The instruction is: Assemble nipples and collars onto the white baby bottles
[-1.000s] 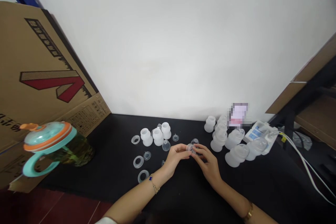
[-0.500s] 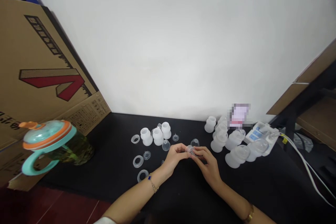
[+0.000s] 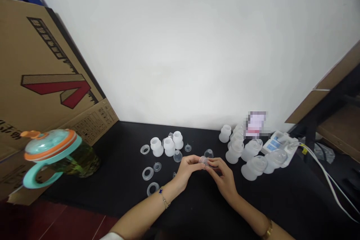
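Between both hands, over the middle of the black table, is a clear round bottle-top part [image 3: 203, 160]; my fingers partly cover it. The thumb and fingers of my left hand [image 3: 187, 168] pinch its left side. My right hand [image 3: 222, 176] grips it from the right with bent fingers. Just behind the fingers lies a clear domed cap [image 3: 208, 153]. A second domed cap [image 3: 177, 155] lies beyond my left wrist. Close to it rests a flat clear nipple [image 3: 188, 147], and another nipple [image 3: 157, 166] lies farther left beside a clear ring [image 3: 147, 173].
White small bottles [image 3: 169, 146] stand at the back left. Several capped bottles [image 3: 254, 167] are grouped on the right near a white power strip [image 3: 278, 143] with cables. A teal-lidded jug [image 3: 75, 159] stands left, before a cardboard box [image 3: 56, 67]. A white wall [image 3: 182, 45] rises behind.
Both hands stay in nearly the same place, still on the clear bottle-top part. Only slight finger movement shows; the things on the table have not moved.
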The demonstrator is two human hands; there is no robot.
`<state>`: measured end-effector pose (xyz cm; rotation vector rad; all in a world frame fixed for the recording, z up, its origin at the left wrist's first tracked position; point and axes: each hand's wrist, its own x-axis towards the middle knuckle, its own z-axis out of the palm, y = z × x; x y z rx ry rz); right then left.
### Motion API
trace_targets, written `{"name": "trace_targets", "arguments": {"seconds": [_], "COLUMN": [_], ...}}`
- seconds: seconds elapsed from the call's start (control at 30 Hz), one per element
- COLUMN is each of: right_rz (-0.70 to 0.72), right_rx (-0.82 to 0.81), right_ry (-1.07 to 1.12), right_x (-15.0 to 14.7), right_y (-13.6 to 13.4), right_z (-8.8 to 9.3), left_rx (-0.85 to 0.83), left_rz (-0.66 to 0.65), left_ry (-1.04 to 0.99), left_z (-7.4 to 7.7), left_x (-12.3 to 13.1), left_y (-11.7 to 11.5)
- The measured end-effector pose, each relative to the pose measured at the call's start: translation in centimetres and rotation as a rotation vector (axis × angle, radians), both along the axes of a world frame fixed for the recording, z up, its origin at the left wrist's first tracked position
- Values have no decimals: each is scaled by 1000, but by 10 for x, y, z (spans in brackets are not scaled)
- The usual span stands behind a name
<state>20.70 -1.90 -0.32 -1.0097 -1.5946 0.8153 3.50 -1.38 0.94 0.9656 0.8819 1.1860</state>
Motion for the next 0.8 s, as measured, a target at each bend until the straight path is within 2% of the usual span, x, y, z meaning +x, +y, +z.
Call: {"name": "trace_targets", "arguments": {"seconds": [0.6, 0.8], "right_rz": [36, -30], "right_rx": [76, 30], "right_ry": [-82, -32], "right_x": [5, 3], "right_y": [0, 1], "right_z": [4, 1], "left_rx": [3, -13], "left_rz": [-50, -35], "left_ry": [-31, 44], "left_z": [-2, 3], "left_x": [-2, -1], "left_y": [2, 0]}}
